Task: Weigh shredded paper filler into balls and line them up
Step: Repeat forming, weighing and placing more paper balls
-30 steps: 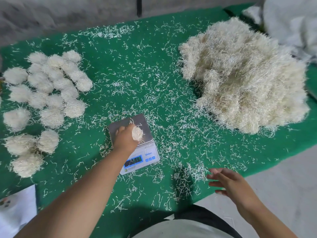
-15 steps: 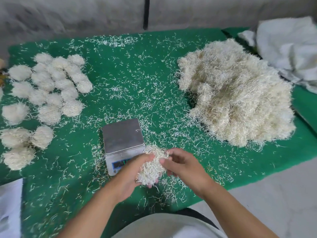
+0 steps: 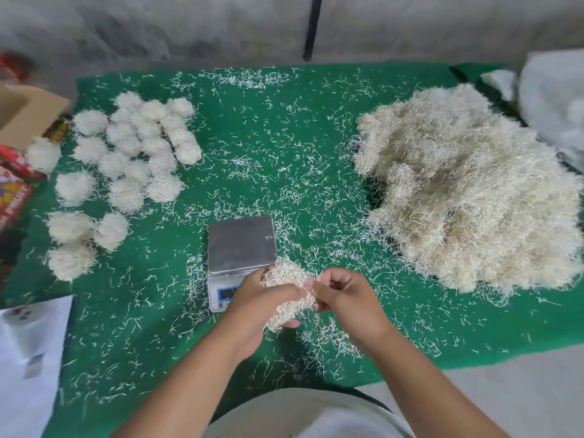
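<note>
**Desk:** What are the hands doing?

**Photographer:** The left hand [image 3: 257,306] cups a wad [image 3: 289,294] of shredded paper, fingers curled round it. The right hand [image 3: 343,295] pinches strands at the wad's right edge, fingers bent. The wad sits between both hands, above the near part of the table.

**Desk:** And the scale?

**Photographer:** The scale [image 3: 241,245] stands just beyond the left hand, its steel plate bare. The left hand covers part of its display.

**Desk:** Describe the surface.

**Photographer:** A green felt-like mat [image 3: 284,137] covers the table, littered all over with loose paper strands. Far left of the hands, finished balls [image 3: 142,147] lie in close rows, many touching. Far right of the hands, a big pile [image 3: 467,191] of loose filler spreads across the mat.

**Desk:** The room?

**Photographer:** A grey wall [image 3: 189,30] runs behind the table, with a dark vertical strip on it. A grey floor shows near the right forearm. Beyond the pile lies a white sack [image 3: 556,102]. Left of the balls, a brown carton [image 3: 22,115] and red printed packs sit at the mat's edge. A white sheet [image 3: 28,352] lies near the left elbow.
</note>
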Demonstrator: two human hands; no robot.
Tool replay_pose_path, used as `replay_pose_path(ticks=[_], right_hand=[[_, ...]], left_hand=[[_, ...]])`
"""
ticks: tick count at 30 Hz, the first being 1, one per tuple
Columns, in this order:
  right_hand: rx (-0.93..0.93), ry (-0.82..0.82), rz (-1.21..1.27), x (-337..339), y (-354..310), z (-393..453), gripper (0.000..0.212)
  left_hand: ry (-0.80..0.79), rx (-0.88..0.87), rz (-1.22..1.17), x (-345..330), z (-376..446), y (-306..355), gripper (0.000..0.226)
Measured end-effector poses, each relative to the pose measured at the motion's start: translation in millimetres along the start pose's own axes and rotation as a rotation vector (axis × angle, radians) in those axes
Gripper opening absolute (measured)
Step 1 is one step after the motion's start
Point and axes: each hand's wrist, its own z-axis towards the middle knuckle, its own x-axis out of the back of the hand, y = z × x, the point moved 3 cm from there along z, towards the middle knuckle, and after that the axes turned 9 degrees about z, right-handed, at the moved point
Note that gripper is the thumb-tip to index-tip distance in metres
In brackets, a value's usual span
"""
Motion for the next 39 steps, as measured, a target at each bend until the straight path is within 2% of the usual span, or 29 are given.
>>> replay_pose_path(ticks=[5,7,13,17,19,21,24,26,27,30,32,34,36,37,39], right_hand=[[0.021,0.054,0.057,18.8,-3.1,2.3,0.036],[0.036,0.075,0.095,24.3,-3.5,2.0,0.038],[0.083,0.148,0.148,49.8,-4.8,4.2,0.038],[0.056,0.168,0.247,66.5,-1.4,4.8,0.032],[0.019,0.192,0.335,74.8,1.5,5.7,0.028],[-0.045,0.213,0.421,82.5,2.9,7.1,0.026],[-0.166,0.238,0.588,91.6,8.2,10.6,0.025],[-0.258,0.254,0.724,97.0,10.1,13.5,0.016],[-0.304,0.271,0.803,99.4,10.0,15.0,0.017],[-0.435,0.336,0.968,104.4,14.0,22.8,0.044],[-0.503,0.361,1.057,108.7,17.8,28.0,0.041],[-0.527,0.446,1.208,129.1,23.2,32.9,0.025],[-0.468,0.628,1.388,173.9,27.7,40.0,0.023],[-0.418,0.716,1.425,201.4,29.0,43.6,0.025],[-0.347,0.788,1.315,249.2,29.2,48.0,0.025]], left_hand=[[0.121,0.007,-0.012,-17.6,6.4,2.6,0.050],[0.144,0.000,-0.004,-25.5,8.8,4.2,0.045],[0.211,-0.034,0.035,-55.0,16.7,14.9,0.047],[0.181,-0.069,0.167,-69.7,22.5,20.3,0.038],[0.153,-0.076,0.180,-76.8,29.3,21.0,0.029],[0.189,-0.072,0.205,-80.7,36.3,19.1,0.015],[0.204,-0.066,0.237,-90.5,44.9,15.2,0.012],[0.214,-0.063,0.234,-97.6,46.5,15.0,0.015],[0.221,-0.062,0.232,-101.3,45.7,15.5,0.020],[0.233,-0.093,0.338,-112.1,42.8,16.4,0.024],[0.210,-0.084,0.385,-119.1,42.1,14.3,0.028],[0.183,-0.079,0.495,-118.9,42.4,8.5,0.034],[0.167,-0.028,0.566,-108.4,38.3,-3.3,0.018],[0.181,0.016,0.555,-99.2,33.8,-10.9,0.017],[0.260,0.090,0.517,-78.6,24.9,-22.6,0.027]])
